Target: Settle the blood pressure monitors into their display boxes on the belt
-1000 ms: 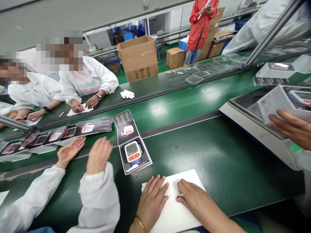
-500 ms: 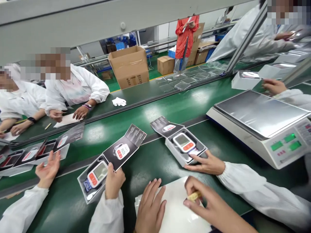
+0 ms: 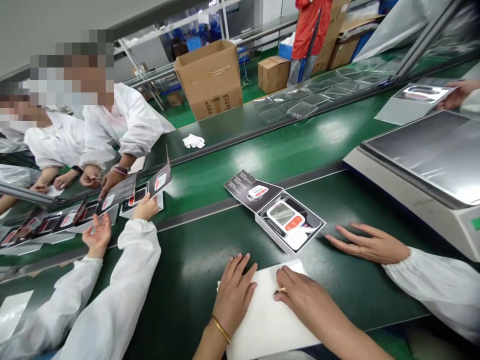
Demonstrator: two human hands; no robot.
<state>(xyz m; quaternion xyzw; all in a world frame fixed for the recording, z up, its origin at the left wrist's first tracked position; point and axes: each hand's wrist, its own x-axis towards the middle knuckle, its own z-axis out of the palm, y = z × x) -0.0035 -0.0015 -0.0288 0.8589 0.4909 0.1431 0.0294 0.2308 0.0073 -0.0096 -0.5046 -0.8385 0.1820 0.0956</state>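
Observation:
White sheets [image 3: 270,320] lie in a stack at the near edge of the green work surface. My left hand [image 3: 234,290], with a gold bangle on its wrist, rests flat on their left side, fingers spread. My right hand [image 3: 298,290] is over the sheets, its fingers closed on a small yellowish stick [image 3: 280,290], mostly hidden by the fingers. Just beyond the sheets stands an open box [image 3: 290,220] holding a white device with a grey screen and orange-red buttons. Its printed lid is folded back to the left. Neither of my hands touches the box.
A co-worker's open hand [image 3: 369,242] is right of the box, near a metal-topped scale [image 3: 431,155]. Co-workers' hands at left touch or hover by a row of open boxes [image 3: 71,217]. Across the belt are a white glove [image 3: 194,141] and clear plastic trays [image 3: 307,100].
The co-worker's hand at right has let go of the open box. A neighbour's box at left has moved away to the row. The view has shifted, and my right hand lies lower over the sheets.

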